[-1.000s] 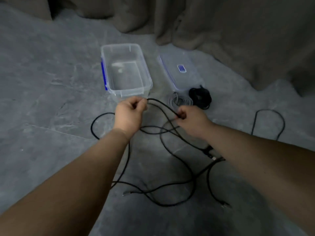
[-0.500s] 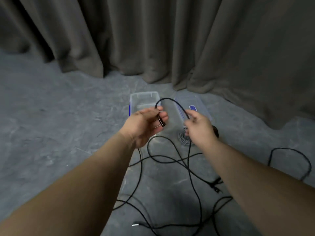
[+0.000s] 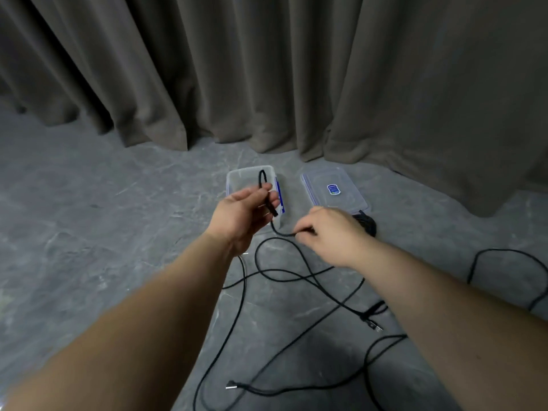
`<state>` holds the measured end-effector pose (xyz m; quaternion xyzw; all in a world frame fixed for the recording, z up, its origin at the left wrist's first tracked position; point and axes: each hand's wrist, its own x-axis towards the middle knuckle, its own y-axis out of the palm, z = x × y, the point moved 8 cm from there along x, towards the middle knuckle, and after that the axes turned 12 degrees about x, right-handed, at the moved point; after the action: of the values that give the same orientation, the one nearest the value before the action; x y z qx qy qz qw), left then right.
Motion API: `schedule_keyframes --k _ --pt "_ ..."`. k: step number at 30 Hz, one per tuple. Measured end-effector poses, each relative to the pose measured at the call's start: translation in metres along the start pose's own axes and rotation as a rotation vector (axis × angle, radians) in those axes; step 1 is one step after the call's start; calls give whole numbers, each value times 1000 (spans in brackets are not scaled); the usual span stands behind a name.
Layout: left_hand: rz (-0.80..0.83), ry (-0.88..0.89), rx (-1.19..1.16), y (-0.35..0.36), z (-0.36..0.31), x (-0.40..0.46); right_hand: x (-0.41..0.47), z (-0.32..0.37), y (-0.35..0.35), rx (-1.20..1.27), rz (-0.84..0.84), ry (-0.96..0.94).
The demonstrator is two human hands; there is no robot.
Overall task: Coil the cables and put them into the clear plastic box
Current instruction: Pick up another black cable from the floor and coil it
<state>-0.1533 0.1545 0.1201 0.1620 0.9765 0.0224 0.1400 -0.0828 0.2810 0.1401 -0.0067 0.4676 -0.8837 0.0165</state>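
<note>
In the head view, both bare forearms reach forward over a grey stone-patterned floor. The left hand is turned palm upward, and its grip is closed around a black cable: the fingers curl over a short folded loop of it, and the top of this loop stands up above the fingers, in front of the clear plastic box. From the left hand the cable goes down and to the right in a short arc to the right hand, whose grip is a pinch of the fingertips on the cable, with the other fingers curled. The rest of the black cable lies loose on the floor below the hands, in several crossing loops, and a plug end with a metal tip lies near the bottom of the picture. Another black cable loop lies on the floor at the right. The box stands on the floor just behind the left hand, open, with a blue clip on its right side. Its clear lid lies flat beside it to the right, with a blue label on top. A coiled black bundle lies just behind the right hand, partly hidden. Grey-brown curtains hang down to the floor behind everything.
</note>
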Motion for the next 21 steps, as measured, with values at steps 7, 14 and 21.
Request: schedule_keyframes --k 7,14,21 --pt "153 87 307 16 -6 -14 -1 11 -33 507 -60 -3" --pt "317 -13 107 34 -11 -27 7 -13 -50 846 -458 94" --pt "291 39 13 33 -26 -30 11 -14 -28 1113 -392 178"
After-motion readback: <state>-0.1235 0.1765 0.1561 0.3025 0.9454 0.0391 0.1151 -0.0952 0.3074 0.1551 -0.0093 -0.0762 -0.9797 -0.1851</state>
